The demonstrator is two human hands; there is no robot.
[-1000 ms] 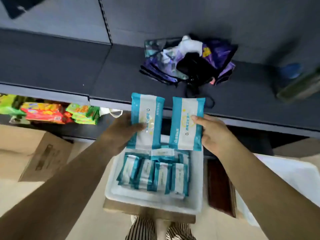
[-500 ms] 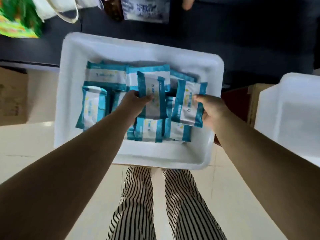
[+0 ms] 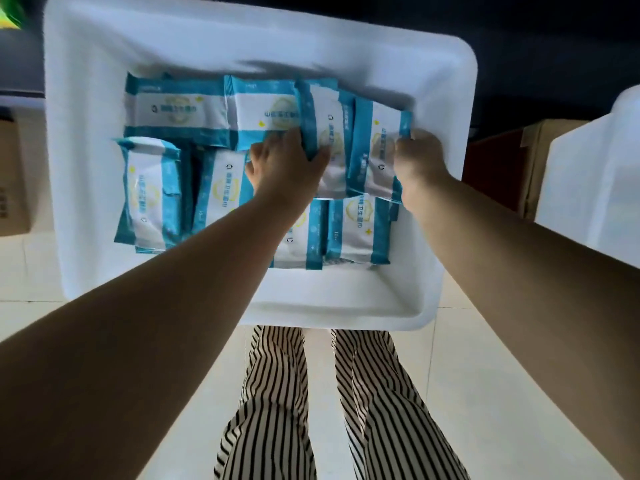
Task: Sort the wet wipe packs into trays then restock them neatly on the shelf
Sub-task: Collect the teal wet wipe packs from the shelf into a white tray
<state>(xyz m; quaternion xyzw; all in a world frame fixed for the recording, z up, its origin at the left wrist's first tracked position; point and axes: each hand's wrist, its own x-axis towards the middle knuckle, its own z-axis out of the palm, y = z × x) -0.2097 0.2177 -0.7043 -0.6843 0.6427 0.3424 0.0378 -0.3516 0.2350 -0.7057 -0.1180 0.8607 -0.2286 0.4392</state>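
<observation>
A white tray (image 3: 90,161) below me holds several teal-and-white wet wipe packs lying flat. My left hand (image 3: 284,168) grips one upright pack (image 3: 325,126) near the tray's middle, thumb across its front. My right hand (image 3: 420,164) grips a second pack (image 3: 375,150) just to the right, close to the tray's right wall. Both packs sit low, on or just above the packs beneath. Two packs (image 3: 176,109) lie sideways along the far row; others (image 3: 149,195) stand lengthwise in the near row, partly hidden by my arms.
A second white tray (image 3: 595,174) stands at the right. Cardboard boxes sit at the left edge (image 3: 14,174) and behind the right tray (image 3: 498,168). A dark shelf edge (image 3: 519,22) runs along the top. My striped trouser legs and pale floor tiles fill the bottom.
My view dropped from the shelf to the tray. Both hands carried their packs down from shelf height into the tray and further toward its right side.
</observation>
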